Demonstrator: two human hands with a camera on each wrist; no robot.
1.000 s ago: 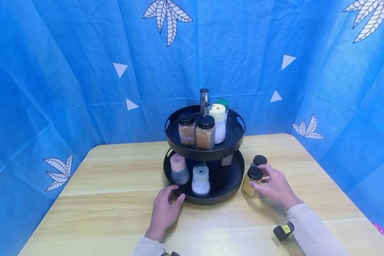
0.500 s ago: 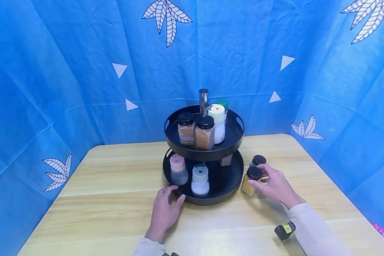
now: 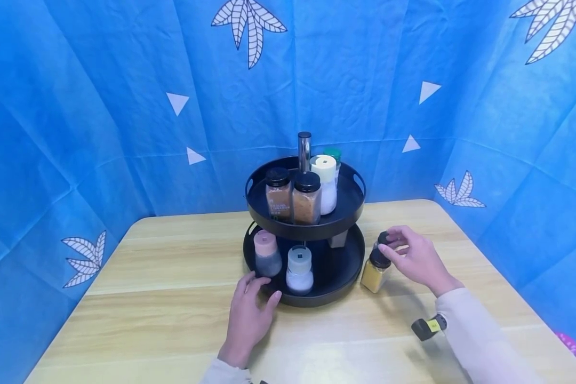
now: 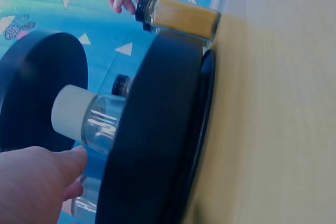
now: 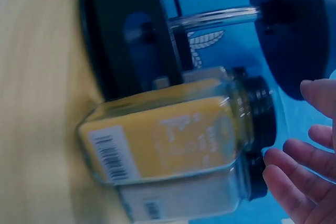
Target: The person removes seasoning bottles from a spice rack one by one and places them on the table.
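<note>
My right hand (image 3: 417,264) is just above and beside a black-capped jar of yellow spice (image 3: 373,278), its fingers loosely bent and apart from the jar in the right wrist view. Behind that jar stands a second black-capped jar (image 5: 184,195), partly hidden by it. Both are on the table, right of a black two-tier turntable. At the front left rim of the lower tier (image 3: 336,272), my left hand (image 3: 249,320) has its fingers spread, holding nothing. A pink-capped shaker (image 3: 266,246) and a pale-capped shaker (image 3: 300,273) stand on that tier near it.
On the upper tier (image 3: 317,232) are two black-capped spice jars (image 3: 278,200), a white-capped shaker (image 3: 324,184) and a green-capped container (image 3: 334,154). A chrome post (image 3: 304,152) rises through the middle. Blue patterned cloth (image 3: 365,69) surrounds the wooden table (image 3: 182,266).
My right hand has let go of the yellow spice jar and lifted up slightly to the right; the jar stays standing. The left fingers have risen a little at the tray's rim.
</note>
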